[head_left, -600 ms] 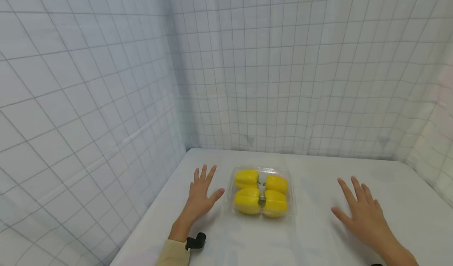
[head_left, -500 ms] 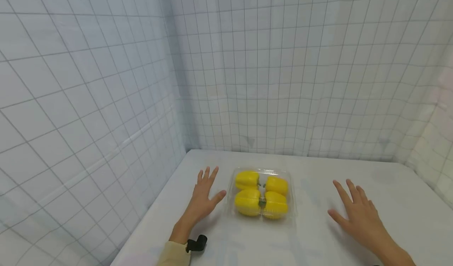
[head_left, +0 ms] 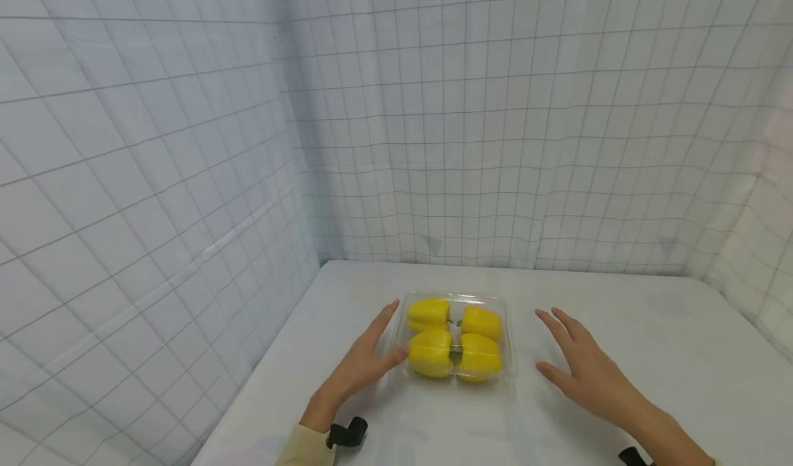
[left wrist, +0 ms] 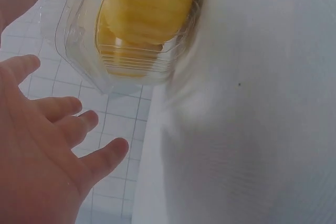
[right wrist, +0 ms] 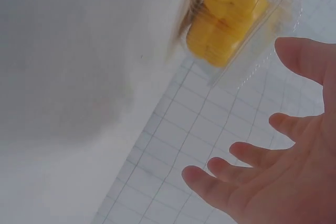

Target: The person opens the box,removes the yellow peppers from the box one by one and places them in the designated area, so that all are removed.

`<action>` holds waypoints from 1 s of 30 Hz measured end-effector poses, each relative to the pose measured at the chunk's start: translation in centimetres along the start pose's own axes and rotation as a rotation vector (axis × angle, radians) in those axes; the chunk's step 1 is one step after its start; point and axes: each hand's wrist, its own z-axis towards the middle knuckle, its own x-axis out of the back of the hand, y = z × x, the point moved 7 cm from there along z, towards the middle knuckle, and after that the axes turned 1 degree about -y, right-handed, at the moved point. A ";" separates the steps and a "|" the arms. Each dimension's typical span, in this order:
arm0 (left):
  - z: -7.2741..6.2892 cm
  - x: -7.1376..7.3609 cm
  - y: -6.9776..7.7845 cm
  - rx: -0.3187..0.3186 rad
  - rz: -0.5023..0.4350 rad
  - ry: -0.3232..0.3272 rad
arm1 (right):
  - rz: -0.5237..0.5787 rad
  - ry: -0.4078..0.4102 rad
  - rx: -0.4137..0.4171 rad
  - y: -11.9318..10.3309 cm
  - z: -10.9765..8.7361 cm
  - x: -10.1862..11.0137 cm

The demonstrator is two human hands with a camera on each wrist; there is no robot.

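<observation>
A clear plastic clamshell box (head_left: 455, 301) sits on the white table, its lid down over several yellow bell peppers (head_left: 430, 352) with green stems. At the box's left side is my left hand (head_left: 365, 364), fingers extended; in the head view its thumb overlaps the box edge, while the left wrist view shows the palm (left wrist: 37, 156) facing the box (left wrist: 81, 40) with a gap. My right hand (head_left: 588, 369) hovers right of the box, apart from it, fingers spread and holding nothing. The right wrist view shows that hand (right wrist: 283, 177) below the box's corner (right wrist: 231, 72).
The white tabletop (head_left: 619, 314) extends around the box. White grid-patterned cloth walls stand at the back (head_left: 458, 142), the left (head_left: 155, 177) and the right (head_left: 762, 246). Black wrist mounts sit on the left wrist (head_left: 348, 433) and right wrist (head_left: 632, 456).
Both hands have moved inward toward the box and turned so the palms face it. My right hand has travelled farther, leftward. The box and peppers stay in place.
</observation>
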 end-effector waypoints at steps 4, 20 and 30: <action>-0.1 -0.6 -0.1 -0.009 -0.035 -0.048 | 0.053 -0.026 0.040 -1.3 0.5 -1.0; -0.1 -2.0 0.2 -0.065 -0.135 -0.150 | 0.273 -0.199 -0.001 -3.4 1.2 -5.1; 0.4 -1.7 0.5 -0.131 -0.347 -0.244 | 0.380 -0.231 -0.010 -3.4 1.7 -5.4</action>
